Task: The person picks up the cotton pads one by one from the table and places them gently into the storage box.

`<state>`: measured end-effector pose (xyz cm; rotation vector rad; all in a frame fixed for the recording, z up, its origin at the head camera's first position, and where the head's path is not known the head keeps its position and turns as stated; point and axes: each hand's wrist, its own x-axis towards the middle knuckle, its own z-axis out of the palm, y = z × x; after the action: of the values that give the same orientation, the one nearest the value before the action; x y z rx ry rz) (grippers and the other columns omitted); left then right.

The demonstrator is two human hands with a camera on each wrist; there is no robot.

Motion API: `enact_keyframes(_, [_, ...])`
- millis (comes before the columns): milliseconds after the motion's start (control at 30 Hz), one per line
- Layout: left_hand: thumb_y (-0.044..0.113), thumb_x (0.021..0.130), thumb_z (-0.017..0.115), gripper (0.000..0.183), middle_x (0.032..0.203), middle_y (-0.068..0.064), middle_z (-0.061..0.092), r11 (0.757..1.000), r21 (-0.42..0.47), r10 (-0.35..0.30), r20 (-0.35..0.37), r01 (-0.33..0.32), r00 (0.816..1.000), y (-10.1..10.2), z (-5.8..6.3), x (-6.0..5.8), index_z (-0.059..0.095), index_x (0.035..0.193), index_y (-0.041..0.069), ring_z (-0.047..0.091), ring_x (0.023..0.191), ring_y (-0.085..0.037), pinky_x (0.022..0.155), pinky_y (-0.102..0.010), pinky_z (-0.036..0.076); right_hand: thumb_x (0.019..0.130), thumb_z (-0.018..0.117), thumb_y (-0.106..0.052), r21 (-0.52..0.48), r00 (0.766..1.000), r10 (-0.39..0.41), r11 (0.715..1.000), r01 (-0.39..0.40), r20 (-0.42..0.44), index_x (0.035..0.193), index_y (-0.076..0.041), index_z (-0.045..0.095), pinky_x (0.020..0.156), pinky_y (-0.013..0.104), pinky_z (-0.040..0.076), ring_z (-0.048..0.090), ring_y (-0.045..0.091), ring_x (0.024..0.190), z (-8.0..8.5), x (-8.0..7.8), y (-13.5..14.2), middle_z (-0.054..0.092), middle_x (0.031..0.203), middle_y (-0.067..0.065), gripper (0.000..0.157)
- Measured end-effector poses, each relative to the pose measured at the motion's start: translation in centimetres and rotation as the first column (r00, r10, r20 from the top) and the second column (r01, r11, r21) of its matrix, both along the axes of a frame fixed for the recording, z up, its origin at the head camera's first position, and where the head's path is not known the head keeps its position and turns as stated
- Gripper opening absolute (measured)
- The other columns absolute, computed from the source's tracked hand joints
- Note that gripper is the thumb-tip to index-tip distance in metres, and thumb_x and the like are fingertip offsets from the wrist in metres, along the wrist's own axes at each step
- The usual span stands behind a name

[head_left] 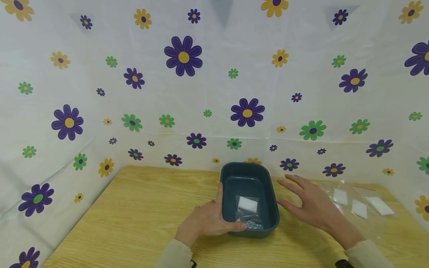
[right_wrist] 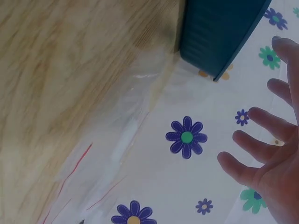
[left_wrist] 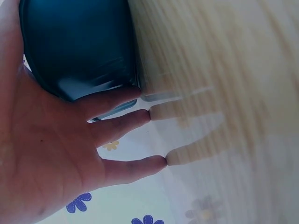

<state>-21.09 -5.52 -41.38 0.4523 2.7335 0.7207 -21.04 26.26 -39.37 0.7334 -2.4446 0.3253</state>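
A dark teal plastic bin (head_left: 271,208) stands on the wooden table. Inside its near end lies a small clear bag with a white block (head_left: 248,204). My left hand (head_left: 209,219) rests against the bin's near left corner, its thumb across the near rim and its index finger along the left wall. Several straight, spread fingers (left_wrist: 126,123) show beside the bin in the left wrist view. Off the bin's right side is my right hand (head_left: 311,203), holding nothing, its fingers spread and relaxed; whether its thumb touches the wall I cannot tell.
At the right of the table lies a clear plastic bag (head_left: 365,223) with white pieces (head_left: 359,209) in it, beside the right forearm. A white flowered sheet (head_left: 201,93) hangs behind and along the sides of the wooden table (head_left: 140,216).
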Motion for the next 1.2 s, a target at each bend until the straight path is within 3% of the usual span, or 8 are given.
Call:
enact_keyframes(400, [0.09,0.07,0.064,0.141,0.145,-0.02,0.06,1.0,-0.005,0.0,0.007,0.0,1.0,0.0,0.0,0.0,-0.013,0.165,0.02,0.066,0.123,-0.033,0.108,-0.061,0.046,0.076,0.089,-0.029,-0.031,0.996,-0.086,0.996,0.086,-0.003,0.128,-0.012,0.07,0.079,0.063,0.057,0.067,0.044,0.11,-0.5,1.3,3.5,0.067,0.13,0.019,0.058])
enact_keyframes(700, [0.09,0.069,0.065,0.14,0.147,-0.02,0.058,1.0,-0.009,0.012,0.016,-0.012,1.0,0.0,0.1,0.1,-0.012,0.165,0.021,0.065,0.125,-0.033,0.109,-0.061,0.045,0.074,0.09,-0.036,-0.002,0.985,-0.172,0.985,0.173,0.03,0.135,-0.014,0.064,0.085,0.071,0.05,0.059,0.053,0.119,-1.2,1.9,6.8,0.062,0.137,0.026,0.07])
enact_keyframes(1000, [0.089,0.07,0.065,0.14,0.149,-0.02,0.056,1.0,-0.005,0.012,0.011,-0.012,1.0,0.0,0.1,0.1,-0.012,0.165,0.021,0.064,0.127,-0.034,0.11,-0.063,0.043,0.082,0.08,-0.054,0.124,0.934,-0.339,0.938,0.325,0.113,0.147,-0.016,0.052,0.077,0.083,0.044,0.049,0.066,0.123,-1.5,1.9,9.5,0.052,0.145,0.03,0.08])
enact_keyframes(1200, [0.089,0.07,0.064,0.139,0.149,-0.02,0.056,1.0,-0.002,0.011,0.005,-0.011,1.0,0.0,0.1,0.0,-0.011,0.165,0.021,0.064,0.126,-0.034,0.11,-0.063,0.044,0.087,0.075,-0.056,0.143,0.912,-0.374,0.925,0.352,0.169,0.143,-0.009,0.054,0.075,0.082,0.045,0.047,0.063,0.122,-1.6,1.4,11.2,0.051,0.142,0.032,0.076])
